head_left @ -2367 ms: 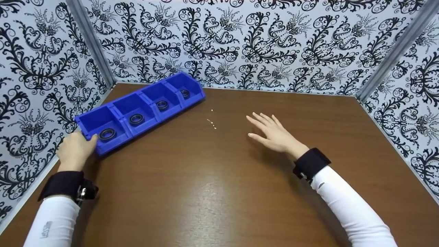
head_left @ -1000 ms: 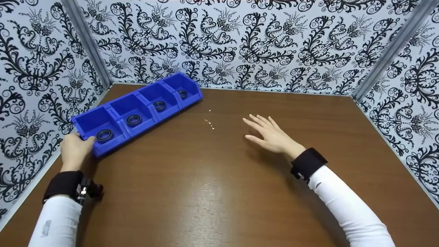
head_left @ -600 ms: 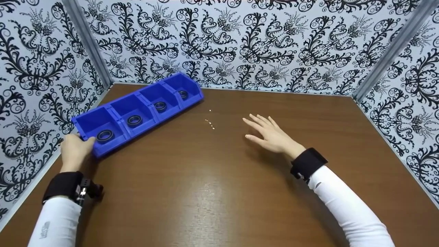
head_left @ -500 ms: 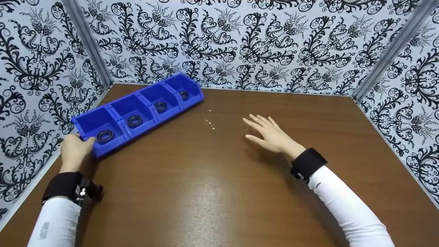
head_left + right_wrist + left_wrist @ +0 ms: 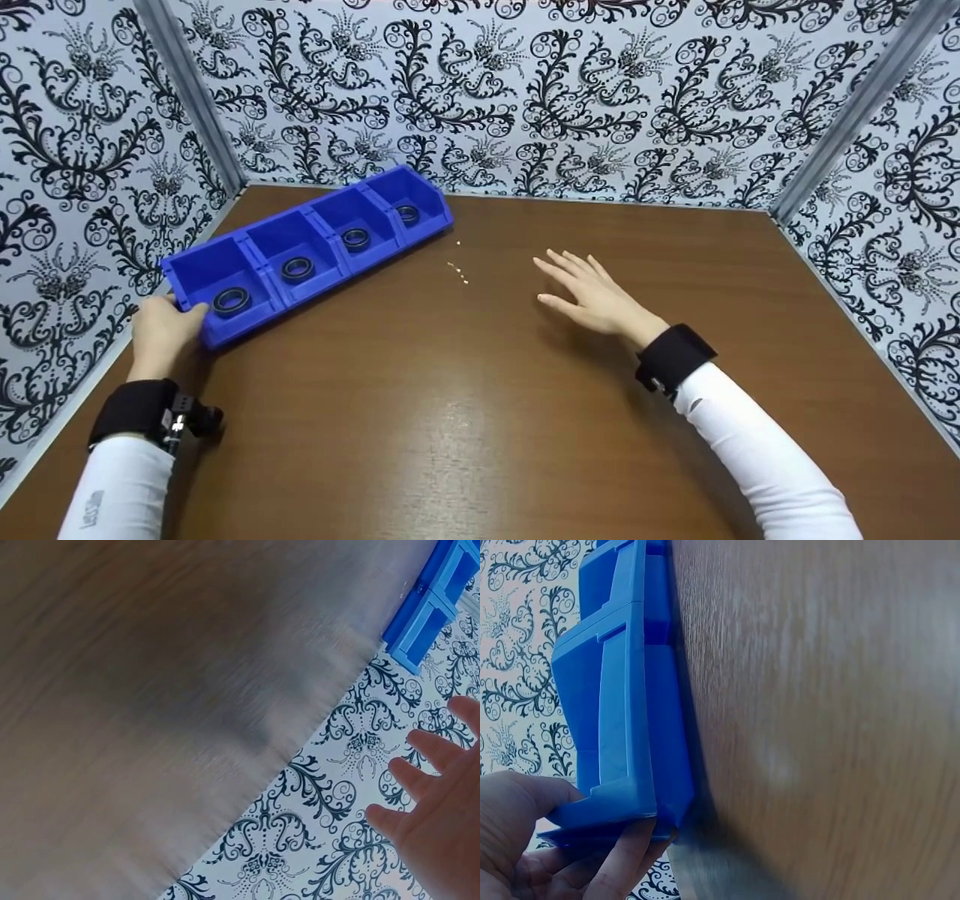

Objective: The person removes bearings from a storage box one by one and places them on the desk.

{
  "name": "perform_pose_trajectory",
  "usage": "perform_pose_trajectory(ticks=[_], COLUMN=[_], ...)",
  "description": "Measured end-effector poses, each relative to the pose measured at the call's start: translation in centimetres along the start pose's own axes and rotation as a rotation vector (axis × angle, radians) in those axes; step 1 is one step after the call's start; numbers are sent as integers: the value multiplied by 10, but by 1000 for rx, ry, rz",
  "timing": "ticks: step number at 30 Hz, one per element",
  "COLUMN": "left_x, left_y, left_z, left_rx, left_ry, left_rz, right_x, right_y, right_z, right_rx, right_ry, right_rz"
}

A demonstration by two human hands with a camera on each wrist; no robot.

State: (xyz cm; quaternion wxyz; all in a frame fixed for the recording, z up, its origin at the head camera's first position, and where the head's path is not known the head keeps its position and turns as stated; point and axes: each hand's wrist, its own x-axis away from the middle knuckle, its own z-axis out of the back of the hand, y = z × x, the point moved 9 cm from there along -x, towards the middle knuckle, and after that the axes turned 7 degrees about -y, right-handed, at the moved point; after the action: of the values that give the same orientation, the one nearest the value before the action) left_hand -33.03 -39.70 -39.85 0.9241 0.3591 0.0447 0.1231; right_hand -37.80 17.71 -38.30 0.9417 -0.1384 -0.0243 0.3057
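A row of joined blue bins [image 5: 247,322] stands at the left, angled from near left to far right. Each compartment holds one black ring-shaped bearing; the nearest bearing [image 5: 231,313] lies close to my left thumb. My left hand [image 5: 161,334] grips the near end of the row. In the left wrist view, the thumb of the left hand [image 5: 517,829] is over the end wall, and fingers curl beneath the blue edge. My right hand [image 5: 596,296] is held above the table with its fingers spread, touching nothing. The right wrist view shows the bins far from the right hand [image 5: 442,817].
The brown wooden table [image 5: 480,360] fills the foreground. Several small pale marks [image 5: 458,271] lie to the right of the bins. Black-and-white patterned walls [image 5: 495,90] border the back and sides, with grey metal posts [image 5: 191,97] at the corners.
The row of bins has shifted slightly towards me, mostly at its far end, with the left hand still gripping it. The right hand has stayed practically in place.
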Motion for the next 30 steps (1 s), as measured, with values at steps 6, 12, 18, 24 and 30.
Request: perform_pose_trajectory(ticks=[6, 12, 18, 24, 30], left_x=[1, 2, 3, 5, 6], left_y=[3, 5, 6, 12, 13], left_z=[-1, -2, -4, -2, -3], left_rx=[1, 4, 6, -20, 2], left_ry=[12, 13, -10, 13, -3], left_rz=[-29, -44, -57, -111, -115], right_x=[0, -2, -2, -2, -3], right_y=[1, 2, 1, 2, 0], right_z=[-1, -3, -3, -5, -4], right_rx=[-3, -35, -53, -56, -68], right_ry=[4, 5, 2, -8, -5], right_rz=[-3, 5, 1, 1, 2])
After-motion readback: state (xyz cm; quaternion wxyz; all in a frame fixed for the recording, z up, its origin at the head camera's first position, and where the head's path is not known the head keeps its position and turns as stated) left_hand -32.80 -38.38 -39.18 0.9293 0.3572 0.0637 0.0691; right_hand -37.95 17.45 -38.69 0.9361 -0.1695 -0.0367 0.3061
